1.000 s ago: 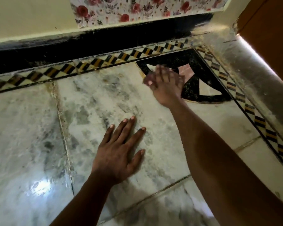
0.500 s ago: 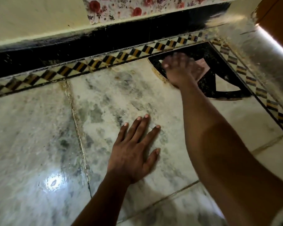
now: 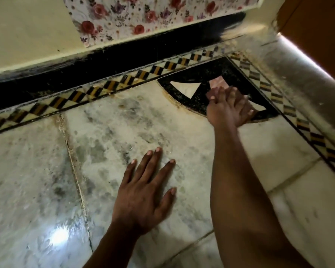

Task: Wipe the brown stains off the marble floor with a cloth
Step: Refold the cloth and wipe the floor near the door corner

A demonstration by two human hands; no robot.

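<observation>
Fingers (image 3: pixel 232 97) of the right hand (image 3: pixel 228 108): straight, close together, laid down on the black inlaid corner panel (image 3: pixel 197 74) right of centre in the upper half of the frame. Blurred. A pale pink patch (image 3: pixel 217 82) shows just above the fingertips; cannot tell whether that is the cloth under the hand or part of the inlay. No cloth is plainly visible, so what the hand holds, if anything, cannot be told.

Left hand (image 3: pixel 145 196): lower centre of frame, fingers spread wide and flat on the marble floor (image 3: pixel 27 171), holding nothing. Reads as a brace.

Brown stains (image 3: pixel 172 100): a rusty band follows the curved edge of the black panel, just left of the right hand and nearly touching its thumb side. It runs in an arc from upper left down to lower right, passing under the wrist. More brown along the checkered border strip (image 3: pixel 104 88) and down the tile joint (image 3: pixel 74 165) at centre left.

Judgement: the right hand is far nearer the curved stain than the left. The coming stroke likely wants to go leftward and follow the arc lengthwise, not across it.
</observation>
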